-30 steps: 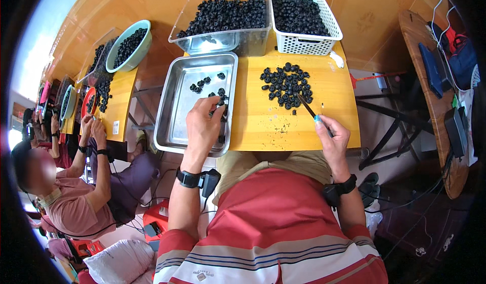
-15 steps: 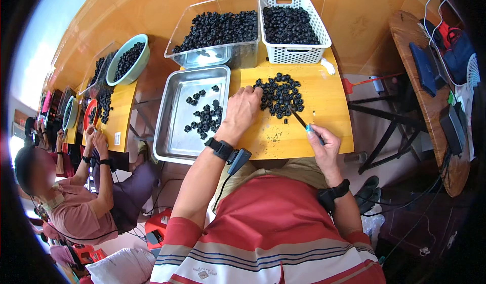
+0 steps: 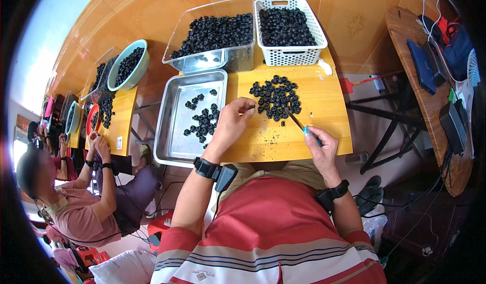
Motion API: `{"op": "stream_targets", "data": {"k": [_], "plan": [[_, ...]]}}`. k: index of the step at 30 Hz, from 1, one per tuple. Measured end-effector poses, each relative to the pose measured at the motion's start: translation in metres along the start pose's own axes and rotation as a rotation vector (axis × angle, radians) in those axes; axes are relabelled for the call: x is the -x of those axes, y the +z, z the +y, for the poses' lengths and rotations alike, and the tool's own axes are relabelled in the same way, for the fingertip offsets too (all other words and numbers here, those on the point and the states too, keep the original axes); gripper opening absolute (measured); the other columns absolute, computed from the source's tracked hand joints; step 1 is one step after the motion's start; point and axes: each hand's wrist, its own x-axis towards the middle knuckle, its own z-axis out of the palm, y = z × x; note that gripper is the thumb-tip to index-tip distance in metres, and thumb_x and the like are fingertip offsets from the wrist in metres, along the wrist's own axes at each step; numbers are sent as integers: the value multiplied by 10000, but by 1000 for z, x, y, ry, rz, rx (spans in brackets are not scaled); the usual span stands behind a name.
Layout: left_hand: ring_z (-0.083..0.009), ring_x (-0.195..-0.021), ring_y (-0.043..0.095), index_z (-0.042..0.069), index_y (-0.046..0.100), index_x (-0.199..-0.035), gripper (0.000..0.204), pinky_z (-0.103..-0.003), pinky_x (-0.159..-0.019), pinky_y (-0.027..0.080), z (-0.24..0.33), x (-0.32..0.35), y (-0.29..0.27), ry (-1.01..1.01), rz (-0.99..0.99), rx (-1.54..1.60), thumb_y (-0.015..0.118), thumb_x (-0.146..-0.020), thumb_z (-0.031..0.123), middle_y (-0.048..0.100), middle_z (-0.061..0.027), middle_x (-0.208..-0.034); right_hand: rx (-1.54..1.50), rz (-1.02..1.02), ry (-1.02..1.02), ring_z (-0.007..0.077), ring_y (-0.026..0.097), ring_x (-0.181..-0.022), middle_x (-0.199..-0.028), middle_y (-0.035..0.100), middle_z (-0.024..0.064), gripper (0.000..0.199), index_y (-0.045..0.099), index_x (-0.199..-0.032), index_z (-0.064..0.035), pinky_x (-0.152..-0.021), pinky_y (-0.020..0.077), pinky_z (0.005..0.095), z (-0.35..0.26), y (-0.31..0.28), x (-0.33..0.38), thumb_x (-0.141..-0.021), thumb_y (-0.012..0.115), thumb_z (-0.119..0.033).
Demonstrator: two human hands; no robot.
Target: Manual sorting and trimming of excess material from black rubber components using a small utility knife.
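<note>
Head view: near the centre of the frame, the left hand has thumb and fingertips pinched together on a small black piece. Just right of those fingertips lies the pile of black pieces; this hand is the nearer one. From lower right, the right hand grips a thin tool, its long axis slanting up-left to the pile's lower edge; whether the tip touches, I cannot tell.
</note>
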Motion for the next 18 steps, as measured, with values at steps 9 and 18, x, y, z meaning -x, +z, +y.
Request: {"op": "stream_targets", "data": {"k": [9,18], "plan": [[-163,-929,689,34,640,-1107,156,-296,-867,604,23,30,3,-372,34,1043,661,-952,32,678,-42,-997,13,-9,14,81,596,-755,-863,708,48,368,714,-1088,54,-677,481,235,3,0,1,-933,734,-279],[-195,-981,700,63,636,-1087,122,-328,-911,603,23,47,10,-416,-8,1430,646,-966,71,694,-64,-1043,9,-92,-42,70,594,-751,-862,708,43,308,716,-1072,50,-670,483,231,-35,11,1,-934,733,-225]]}}
